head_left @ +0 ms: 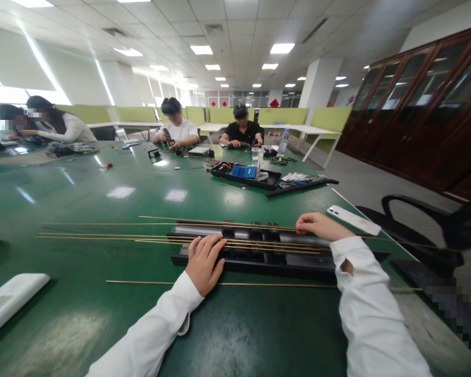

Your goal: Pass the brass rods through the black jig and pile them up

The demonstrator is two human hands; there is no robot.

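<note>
Several long, thin brass-coloured rods [102, 237] lie across a pair of black channel-shaped trays [259, 268] on the green table. My left hand [205, 262] rests palm down on the rods over the nearer tray, fingers stretched out. Over the right part of the trays, my right hand [317, 225] has its fingers curled together at the far rods [220, 224]. Its fingertips seem to pinch a rod there. One separate rod [267, 285] lies on the table in front of the trays, passing below my left hand. Small dark blocks [256, 230] sit inside the trays.
A white phone [353, 219] lies at the right edge, near a black chair [416, 225]. At left is a white casing [11, 303]. Farther back stand a black tray [245, 178] with blue parts, a bottle [283, 142] and a black strip [302, 187]. Several people sit around the table.
</note>
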